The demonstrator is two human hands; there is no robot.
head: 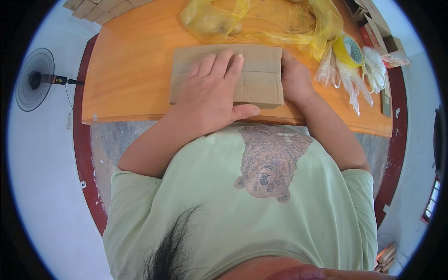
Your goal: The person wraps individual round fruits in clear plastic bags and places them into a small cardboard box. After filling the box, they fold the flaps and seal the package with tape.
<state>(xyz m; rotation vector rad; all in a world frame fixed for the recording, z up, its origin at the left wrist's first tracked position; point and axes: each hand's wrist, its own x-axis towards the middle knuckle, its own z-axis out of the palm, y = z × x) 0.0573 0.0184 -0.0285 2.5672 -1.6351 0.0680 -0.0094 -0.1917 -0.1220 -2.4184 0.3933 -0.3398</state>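
Observation:
A closed brown cardboard box point(260, 75) lies before me near the front edge of the wooden table point(129, 75). A seam runs along the box's upper face. My left hand point(215, 89) rests flat across the left and middle part of that face, fingers slightly apart, with its thumb reaching along the near edge. At the box's right end, my right hand point(297, 77) holds the side; its fingers are mostly hidden by the box.
Behind the box lies a yellow plastic bag point(280, 36) with roundish things inside. To the right are a tape roll point(348, 50), clear plastic bags point(353, 82), white-handled scissors point(373, 75) and opened cartons point(374, 31). Several stacked cardboard boxes point(101, 8) stand far left. A fan point(35, 79) is beyond the table.

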